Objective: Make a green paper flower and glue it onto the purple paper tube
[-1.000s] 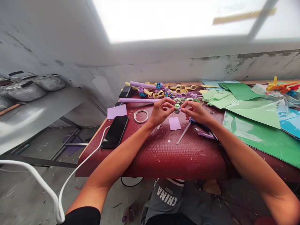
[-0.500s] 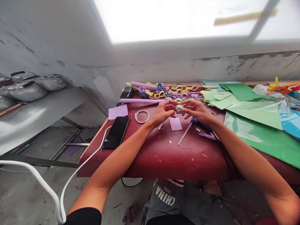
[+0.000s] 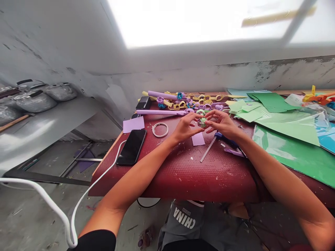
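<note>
Above the red table, a small green and purple paper flower [image 3: 202, 122] sits between my two hands. My left hand [image 3: 184, 127] grips it from the left with curled fingers and thumb. From the right, my right hand [image 3: 222, 124] pinches its edge with the fingertips. Its pale green petals face up. Just below lies a purple paper square [image 3: 198, 139]. A blue glue gun [image 3: 219, 135], partly covered by my right hand and forearm, has a clear glue stick [image 3: 208, 149] poking out toward me.
Paper chains [image 3: 206, 99] and rolled purple paper tubes [image 3: 157, 112] run along the back. A black phone [image 3: 132, 147], a white ring [image 3: 160, 130] and a purple sheet [image 3: 133, 124] lie left. Green sheets [image 3: 295, 153] cover the right. A white cable [image 3: 90, 190] crosses the table's left edge.
The paper flower has been turned between my fingers, so more of its green petals now shows. My left thumb has shifted lower and opened away from the fingers. The view moved slightly.
</note>
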### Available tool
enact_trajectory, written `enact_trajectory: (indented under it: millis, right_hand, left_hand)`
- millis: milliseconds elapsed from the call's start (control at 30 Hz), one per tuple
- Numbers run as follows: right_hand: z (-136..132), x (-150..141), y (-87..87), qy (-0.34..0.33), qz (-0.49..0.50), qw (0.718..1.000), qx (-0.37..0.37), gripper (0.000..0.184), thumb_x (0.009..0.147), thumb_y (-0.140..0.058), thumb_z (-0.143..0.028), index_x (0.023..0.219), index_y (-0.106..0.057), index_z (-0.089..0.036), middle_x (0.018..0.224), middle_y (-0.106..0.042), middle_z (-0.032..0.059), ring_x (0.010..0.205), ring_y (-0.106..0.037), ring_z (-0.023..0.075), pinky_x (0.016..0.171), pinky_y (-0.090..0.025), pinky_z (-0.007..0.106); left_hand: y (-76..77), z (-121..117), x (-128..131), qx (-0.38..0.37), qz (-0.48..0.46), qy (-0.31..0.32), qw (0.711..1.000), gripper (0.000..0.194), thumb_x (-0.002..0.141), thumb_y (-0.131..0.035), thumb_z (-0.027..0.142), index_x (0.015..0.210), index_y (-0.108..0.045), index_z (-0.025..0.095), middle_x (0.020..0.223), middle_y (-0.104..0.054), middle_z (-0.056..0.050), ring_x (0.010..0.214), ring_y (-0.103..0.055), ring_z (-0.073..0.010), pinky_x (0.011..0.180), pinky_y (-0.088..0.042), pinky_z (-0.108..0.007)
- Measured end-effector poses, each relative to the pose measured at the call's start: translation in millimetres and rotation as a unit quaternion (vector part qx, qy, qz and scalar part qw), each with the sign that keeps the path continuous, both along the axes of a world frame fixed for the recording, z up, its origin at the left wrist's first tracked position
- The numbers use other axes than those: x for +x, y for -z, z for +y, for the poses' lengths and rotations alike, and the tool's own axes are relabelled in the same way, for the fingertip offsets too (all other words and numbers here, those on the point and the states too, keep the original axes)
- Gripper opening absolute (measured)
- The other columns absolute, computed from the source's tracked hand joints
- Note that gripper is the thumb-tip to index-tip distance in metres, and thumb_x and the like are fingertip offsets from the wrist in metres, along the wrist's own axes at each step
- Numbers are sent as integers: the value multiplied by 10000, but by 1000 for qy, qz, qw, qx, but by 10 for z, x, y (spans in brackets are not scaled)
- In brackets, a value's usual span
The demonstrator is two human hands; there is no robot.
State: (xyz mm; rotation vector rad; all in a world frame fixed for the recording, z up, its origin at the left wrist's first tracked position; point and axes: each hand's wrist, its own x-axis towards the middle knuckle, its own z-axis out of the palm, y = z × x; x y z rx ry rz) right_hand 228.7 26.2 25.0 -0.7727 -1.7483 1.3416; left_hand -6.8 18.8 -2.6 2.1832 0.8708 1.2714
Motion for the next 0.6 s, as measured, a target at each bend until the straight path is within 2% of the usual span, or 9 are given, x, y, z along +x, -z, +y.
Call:
enact_trajectory:
  millis: [100, 267, 367, 433, 500, 600]
  right_hand:
    - [3, 0, 5, 2, 1, 1000, -9, 431, 923, -797, -515, 1217, -653, -235, 1067, -693, 49, 884, -790, 207, 682, -729, 349]
    - [3, 26, 4, -17, -19, 999, -23, 502, 920, -798, -515, 1326, -635, -268, 1096, -717, 60, 978, -774, 221, 724, -726, 356]
    - [-2, 26, 9, -47, -29, 998, -9, 536, 888, -847, -461, 1336, -639, -254, 1120, -731, 67, 995, -751, 207, 750, -708, 339]
    - [2, 24, 11, -41, -34, 999, 7, 526, 885, -854, -446, 1323, -647, -243, 1100, -731, 61, 953, -743, 188, 743, -691, 324]
    - [7, 29, 2, -23, -41, 999, 19, 498, 904, -831, -463, 1313, -651, -242, 1061, -728, 53, 919, -739, 181, 721, -679, 314]
    - [3, 50, -38, -19, -48, 998, 27, 452, 929, -799, -489, 1284, -660, -246, 983, -710, 35, 867, -717, 170, 672, -658, 300]
  left_hand:
    - [-16, -5, 0, 19, -12, -13, 1000, 419, 914, -823, 360, 1293, -704, 226, 1238, -723, -82, 1073, -707, -175, 779, -654, -258]
    - [-22, -12, 15, 49, -7, -49, 998, 429, 851, -885, 393, 1168, -686, 184, 1168, -730, -82, 1046, -711, -186, 801, -646, -287]
    - [8, -1, 18, 33, 17, -66, 997, 447, 805, -917, 431, 1063, -655, 177, 1108, -738, -77, 1005, -717, -199, 784, -641, -310]
    - [31, 7, 19, 12, 34, -65, 997, 485, 770, -938, 456, 1022, -633, 177, 1058, -737, -68, 951, -717, -194, 767, -640, -317]
    - [42, 8, 20, -12, 21, -56, 998, 547, 744, -953, 476, 1055, -615, 180, 1060, -730, -68, 927, -720, -186, 740, -644, -305]
    - [25, -7, 26, -42, -24, -7, 999, 659, 765, -944, 441, 1258, -570, 212, 1191, -717, -92, 1027, -735, -198, 713, -653, -261]
